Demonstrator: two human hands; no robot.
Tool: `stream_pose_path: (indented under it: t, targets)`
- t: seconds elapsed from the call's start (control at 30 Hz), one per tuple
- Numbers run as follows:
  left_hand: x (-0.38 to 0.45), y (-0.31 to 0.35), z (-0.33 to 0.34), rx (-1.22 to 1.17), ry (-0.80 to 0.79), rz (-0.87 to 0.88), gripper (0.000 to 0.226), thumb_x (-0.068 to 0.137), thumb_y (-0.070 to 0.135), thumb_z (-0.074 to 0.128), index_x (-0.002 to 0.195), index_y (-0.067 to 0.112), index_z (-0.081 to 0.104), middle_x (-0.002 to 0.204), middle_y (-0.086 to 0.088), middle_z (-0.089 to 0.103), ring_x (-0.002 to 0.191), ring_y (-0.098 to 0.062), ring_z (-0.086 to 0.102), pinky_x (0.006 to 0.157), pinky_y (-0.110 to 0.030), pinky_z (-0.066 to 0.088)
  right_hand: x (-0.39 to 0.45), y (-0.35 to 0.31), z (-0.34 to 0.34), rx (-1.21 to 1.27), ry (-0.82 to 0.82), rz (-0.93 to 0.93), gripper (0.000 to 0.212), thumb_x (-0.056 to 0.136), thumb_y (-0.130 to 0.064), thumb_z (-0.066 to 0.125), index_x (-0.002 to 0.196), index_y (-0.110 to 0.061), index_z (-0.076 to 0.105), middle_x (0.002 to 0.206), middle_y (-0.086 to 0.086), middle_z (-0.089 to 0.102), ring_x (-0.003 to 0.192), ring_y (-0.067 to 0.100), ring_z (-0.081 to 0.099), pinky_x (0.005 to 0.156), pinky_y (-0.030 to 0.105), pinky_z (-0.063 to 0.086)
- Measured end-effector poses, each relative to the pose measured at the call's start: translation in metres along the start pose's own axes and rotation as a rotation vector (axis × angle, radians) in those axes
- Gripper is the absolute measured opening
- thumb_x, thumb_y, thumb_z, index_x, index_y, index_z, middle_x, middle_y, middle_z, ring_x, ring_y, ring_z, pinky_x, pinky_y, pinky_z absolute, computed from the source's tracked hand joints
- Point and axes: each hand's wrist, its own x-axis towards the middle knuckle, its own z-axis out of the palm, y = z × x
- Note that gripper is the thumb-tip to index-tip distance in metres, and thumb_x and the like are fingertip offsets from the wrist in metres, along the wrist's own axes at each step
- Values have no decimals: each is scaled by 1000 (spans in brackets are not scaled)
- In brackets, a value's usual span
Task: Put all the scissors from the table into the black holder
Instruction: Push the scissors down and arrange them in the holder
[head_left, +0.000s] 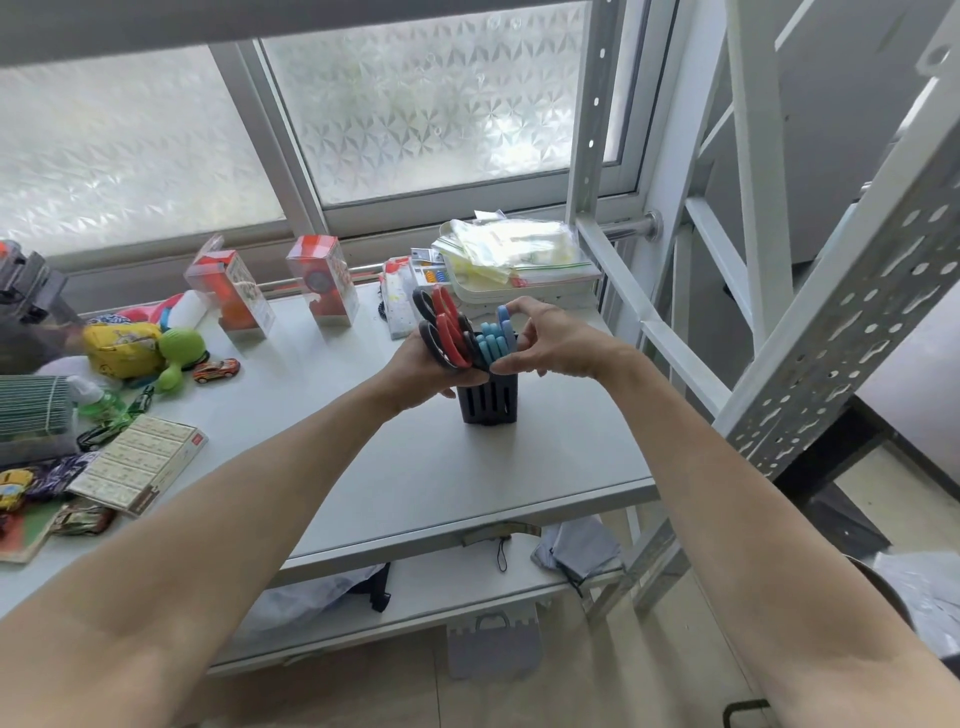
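The black slotted holder (488, 402) stands upright on the grey table (415, 467), right of centre. Several scissors stick up out of it, handles on top: red-and-black ones (445, 327) on the left, blue ones (496, 338) on the right. My left hand (423, 366) wraps the holder's left side and touches the red-and-black handles. My right hand (550, 340) is at the holder's top right, its fingers pinched on the blue handles. The blades are hidden inside the holder.
Toys, a toy car (215, 370) and a flat box (140, 462) crowd the table's left. Two clear red packages (322, 280) stand at the back, next to a tray with plastic bags (514, 254). White shelving posts (649, 322) rise close on the right.
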Motion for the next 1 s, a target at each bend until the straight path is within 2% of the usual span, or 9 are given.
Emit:
stream_pose_path:
  t: [0.07,0.1,0.2,0.47,0.57,0.63,0.8,0.87,1.0]
  targets:
    - [1,1,-1,5,-5,-6,55,78,7,80,127,5,57,115,-15,69,103,-28,68,65,-30,59,-1,-2,-4,19,27,-53,75,82,-32,77,145,-31,36,75,4,56,62,10,56,53,21,50]
    - [2,1,-1,6,-5,-8,55,77,7,80,128,6,57,116,-15,69,103,-28,68,66,-30,60,-2,-3,-6,27,44,-79,65,85,-35,72,143,-31,42,74,5,58,60,10,57,54,23,52]
    - [3,-1,-2,6,-5,-17,56,77,6,80,128,7,57,117,-14,68,104,-27,67,70,-34,61,-1,-5,-8,47,91,-97,44,92,-28,65,135,-20,56,71,5,63,60,14,61,60,31,56]
    - [6,-1,-1,-8,20,-27,54,77,8,81,126,6,59,114,-14,69,102,-28,68,64,-27,60,1,-5,-3,49,134,-82,43,93,-22,65,135,-15,57,73,6,61,63,13,60,60,29,56]
    - [4,-2,-1,-10,16,-24,53,77,7,80,126,6,59,116,-15,69,104,-29,67,71,-37,62,0,-5,0,14,142,-93,45,92,-22,66,136,-15,56,79,5,62,69,13,62,65,29,60]
    - [2,-3,0,-12,23,-21,53,77,6,80,126,5,59,117,-15,68,103,-29,67,73,-40,61,-1,-4,3,-16,137,-99,51,90,-22,69,138,-15,54,83,5,63,73,14,63,67,28,59]
    - [2,0,1,3,24,-12,55,76,6,80,127,4,59,118,-16,68,105,-29,67,70,-36,61,-6,-4,4,-188,116,-82,69,84,-27,75,145,-18,44,100,3,58,89,21,60,81,39,59]
    - [3,1,0,12,19,-12,55,76,6,80,127,4,59,118,-16,68,104,-30,67,70,-36,62,-5,-7,1,-203,118,-101,66,85,-26,74,143,-11,46,97,1,57,83,17,58,82,36,57]
    - [3,0,-1,50,8,-10,53,77,10,80,126,5,60,117,-14,69,101,-27,69,65,-30,62,-3,-13,-3,-208,97,-115,48,87,-24,72,126,-2,56,88,-1,56,74,13,58,73,30,57]
